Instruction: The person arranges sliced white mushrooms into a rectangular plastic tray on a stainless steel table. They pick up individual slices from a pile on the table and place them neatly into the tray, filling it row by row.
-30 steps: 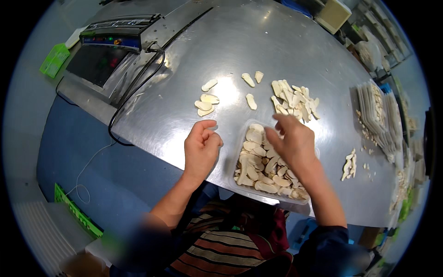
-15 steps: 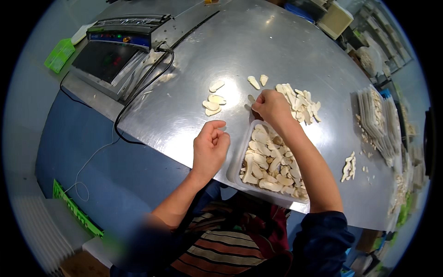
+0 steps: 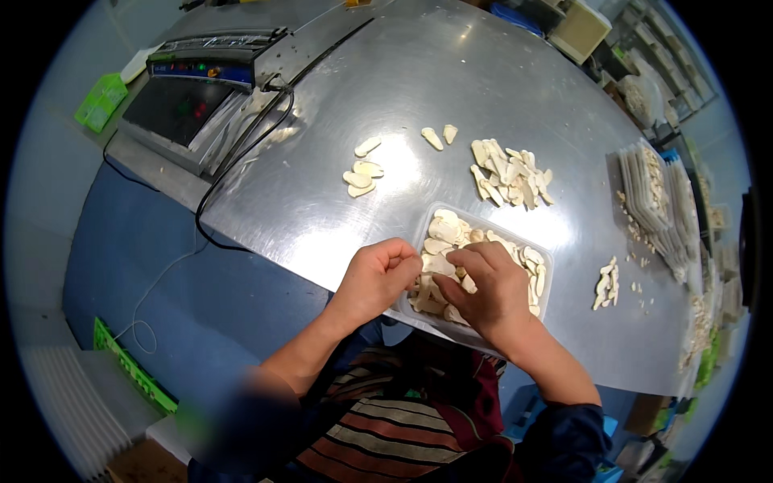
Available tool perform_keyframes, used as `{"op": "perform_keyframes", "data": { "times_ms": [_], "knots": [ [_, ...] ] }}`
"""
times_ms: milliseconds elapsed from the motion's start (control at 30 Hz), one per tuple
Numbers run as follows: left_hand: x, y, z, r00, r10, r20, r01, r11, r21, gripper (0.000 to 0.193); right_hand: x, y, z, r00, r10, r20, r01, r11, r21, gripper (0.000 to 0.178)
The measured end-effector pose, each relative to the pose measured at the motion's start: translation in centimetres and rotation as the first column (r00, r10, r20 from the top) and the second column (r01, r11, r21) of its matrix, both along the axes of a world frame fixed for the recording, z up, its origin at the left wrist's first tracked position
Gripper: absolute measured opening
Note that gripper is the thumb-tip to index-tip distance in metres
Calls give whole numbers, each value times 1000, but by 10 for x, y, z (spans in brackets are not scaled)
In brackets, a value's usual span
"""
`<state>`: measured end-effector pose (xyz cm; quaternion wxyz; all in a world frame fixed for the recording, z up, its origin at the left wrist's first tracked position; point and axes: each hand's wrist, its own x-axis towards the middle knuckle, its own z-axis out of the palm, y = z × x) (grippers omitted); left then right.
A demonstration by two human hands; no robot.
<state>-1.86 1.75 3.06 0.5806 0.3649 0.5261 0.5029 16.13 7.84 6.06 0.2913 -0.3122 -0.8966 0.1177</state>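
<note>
A translucent plastic box point(image 3: 550, 278) full of pale slices that look like mushroom point(image 3: 445, 229) sits at the table's near edge. Over its middle is my right hand point(image 3: 495, 294), thumb and forefinger apart above the slices, with no slice visible between them. My left hand point(image 3: 374, 282) is at the box's left side, fingers curled and tips pressed together; what they hold, if anything, is hidden. Beyond the box lies a heap of slices point(image 3: 511, 173). A small group of slices point(image 3: 362, 177) lies farther left, and two single slices point(image 3: 432, 138) lie between.
A machine with a dark lid point(image 3: 177, 105) stands at the far left, its black cable point(image 3: 213, 189) looping over the metal table point(image 3: 322, 233). Stacked trays point(image 3: 644, 193) stand at the right, with loose scraps and a small pile of slices point(image 3: 606, 283) nearby.
My right hand has come back from the table beyond the box to above its slices. The single slice by its fingers is gone from that spot. My left hand has shifted right, to the box.
</note>
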Motion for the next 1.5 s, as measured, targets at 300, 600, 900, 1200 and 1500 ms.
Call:
{"op": "perform_keyframes", "data": {
  "times_ms": [300, 600, 900, 1200, 1500],
  "knots": [
    [4, 9, -1, 996, 34, -88, -38, 998, -44, 15, 8, 8, -10, 997, -57, 57, 63, 994, -92, 24],
    [-8, 14, -28, 926, 318, -205, -288, 944, 160, 12, -1, 25, -26, 974, -134, 183, 135, 991, 6, 24],
    [-7, 18, -43, 856, 434, -281, -334, 879, 341, 10, -16, 89, -4, 966, -248, 76, 251, 967, -37, 17],
    [-10, 16, -40, 866, 378, -327, -296, 915, 275, 11, -89, 190, -46, 786, -466, 406, 516, 856, -17, 33],
    [-13, 15, -39, 898, 378, -224, -316, 911, 266, 14, -54, 118, -8, 975, -215, 50, 207, 968, 140, 12]
  ]
}}
